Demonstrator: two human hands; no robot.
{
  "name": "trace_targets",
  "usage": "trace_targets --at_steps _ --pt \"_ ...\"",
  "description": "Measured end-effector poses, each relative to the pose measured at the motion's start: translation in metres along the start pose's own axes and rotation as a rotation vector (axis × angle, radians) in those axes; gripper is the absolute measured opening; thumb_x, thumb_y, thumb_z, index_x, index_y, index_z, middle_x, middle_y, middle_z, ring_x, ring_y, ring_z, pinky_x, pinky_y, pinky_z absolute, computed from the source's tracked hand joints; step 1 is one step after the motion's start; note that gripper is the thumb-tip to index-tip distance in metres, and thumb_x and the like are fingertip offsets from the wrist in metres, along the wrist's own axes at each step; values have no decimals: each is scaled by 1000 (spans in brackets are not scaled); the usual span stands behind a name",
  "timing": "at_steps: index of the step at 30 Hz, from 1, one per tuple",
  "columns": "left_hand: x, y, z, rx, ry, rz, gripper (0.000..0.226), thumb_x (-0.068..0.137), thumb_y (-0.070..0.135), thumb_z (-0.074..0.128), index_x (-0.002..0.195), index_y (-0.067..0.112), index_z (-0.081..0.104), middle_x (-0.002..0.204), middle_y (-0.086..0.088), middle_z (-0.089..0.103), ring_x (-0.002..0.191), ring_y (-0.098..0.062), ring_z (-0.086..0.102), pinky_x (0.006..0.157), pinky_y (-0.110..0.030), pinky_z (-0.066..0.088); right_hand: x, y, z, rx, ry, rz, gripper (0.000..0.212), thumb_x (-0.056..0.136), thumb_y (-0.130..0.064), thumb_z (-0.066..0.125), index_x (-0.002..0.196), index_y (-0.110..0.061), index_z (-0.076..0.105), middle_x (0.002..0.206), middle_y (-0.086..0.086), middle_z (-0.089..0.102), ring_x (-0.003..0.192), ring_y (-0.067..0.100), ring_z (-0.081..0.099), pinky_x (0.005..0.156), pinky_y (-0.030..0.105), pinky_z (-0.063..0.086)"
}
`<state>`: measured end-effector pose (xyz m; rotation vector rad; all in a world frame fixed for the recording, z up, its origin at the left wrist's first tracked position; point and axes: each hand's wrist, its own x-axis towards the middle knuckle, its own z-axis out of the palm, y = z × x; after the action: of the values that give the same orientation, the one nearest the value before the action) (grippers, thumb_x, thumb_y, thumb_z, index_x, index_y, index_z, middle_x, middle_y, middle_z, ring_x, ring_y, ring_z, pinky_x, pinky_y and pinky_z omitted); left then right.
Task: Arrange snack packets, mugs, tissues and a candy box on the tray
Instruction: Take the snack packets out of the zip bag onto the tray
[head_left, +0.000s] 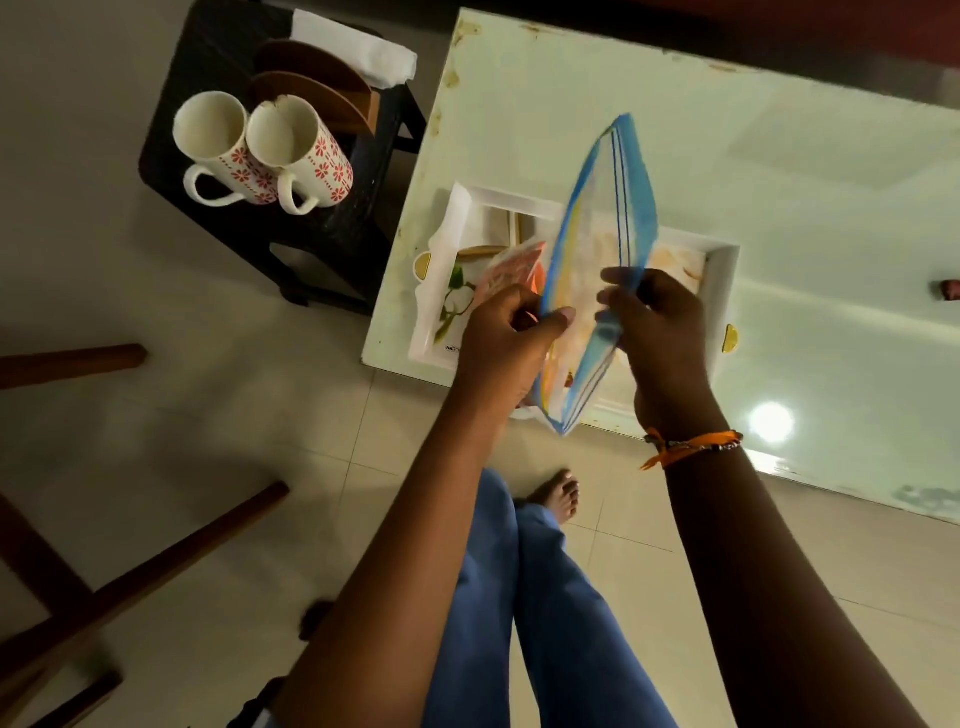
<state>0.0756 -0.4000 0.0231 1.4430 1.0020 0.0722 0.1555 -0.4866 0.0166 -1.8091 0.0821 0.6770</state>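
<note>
A clear zip bag (597, 249) with blue edges is held open above the white tray (722, 270) on the pale table. My right hand (654, 332) pinches its right lip. My left hand (509, 343) grips the left lip and also holds a pinkish-orange snack packet (514, 270) against the bag's outside. Two white mugs (265, 150) with red flower patterns stand side by side on a black stool (332, 234) to the left. Behind them a white tissue (358, 47) lies beside a brown wooden holder (311, 93). No candy box is visible.
The pale table (779, 156) has a glossy top with a lamp reflection near its front edge. Wooden chair legs (156, 561) cross the tiled floor at lower left. My legs and a bare foot (558, 493) are below the hands.
</note>
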Motion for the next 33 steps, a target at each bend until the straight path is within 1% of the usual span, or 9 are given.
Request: trace_targets --at_steps 6,11,14,16,20,24,28,31,33 --pt "-4 9 -25 -151 298 143 26 78 13 55 55 23 48 46 11 48 48 -2 41 50 -18 36 3 -13 -30 -335 167 -169 26 77 -4 52 99 -11 66 93 6 65 81 28 63 80 41 56" --pt "-3 10 -40 -99 335 246 42 88 10 53 52 21 35 44 7 34 45 -6 30 46 -17 29 -17 -36 -29 -577 205 -558 30 71 3 57 101 -2 55 104 17 56 81 18 52 65 13 40" --pt "-8 8 -38 -28 299 285 43 90 13 53 54 22 32 39 12 38 43 -2 34 48 -9 28 -24 -52 -4 -589 42 -635 23 74 -2 50 91 -9 64 94 13 64 76 23 60 68 31 50" --pt "-11 7 -35 6 300 311 45 91 14 53 53 26 32 39 17 43 42 2 40 48 -5 29 -16 -51 18 -783 -184 -542 25 79 -6 49 95 -11 67 100 14 68 91 31 63 80 38 51" --pt "-15 3 -29 16 310 326 44 91 16 53 53 28 34 40 14 41 44 -2 36 51 -13 29 19 -25 65 -1086 -618 -310 29 88 -7 47 113 0 60 121 20 60 114 34 55 87 29 42" --pt "-19 -2 -26 6 293 331 39 91 17 53 57 28 40 49 13 40 49 0 43 55 -10 34 33 -4 88 -1157 -730 -238 28 93 -9 41 109 8 57 120 24 59 98 29 56 80 35 43" --pt "-23 -5 -25 8 262 297 36 90 17 56 59 27 42 51 13 42 50 5 48 52 -5 36 33 -5 87 -1164 -647 -229 36 91 -4 41 55 -4 36 73 19 51 84 23 44 70 31 41" --pt "-24 -3 -21 17 244 259 32 88 17 58 59 21 45 51 11 45 50 0 47 52 -8 37 30 -16 66 -1003 -435 -287 19 85 -9 49 76 4 59 99 20 67 100 34 59 86 31 45" --pt "-23 0 -15 36 219 233 25 87 16 58 64 14 48 54 8 47 51 -2 45 53 -12 39 24 -25 39 -794 -219 -287 20 76 -10 62 92 -11 73 103 9 72 96 26 63 81 19 43"
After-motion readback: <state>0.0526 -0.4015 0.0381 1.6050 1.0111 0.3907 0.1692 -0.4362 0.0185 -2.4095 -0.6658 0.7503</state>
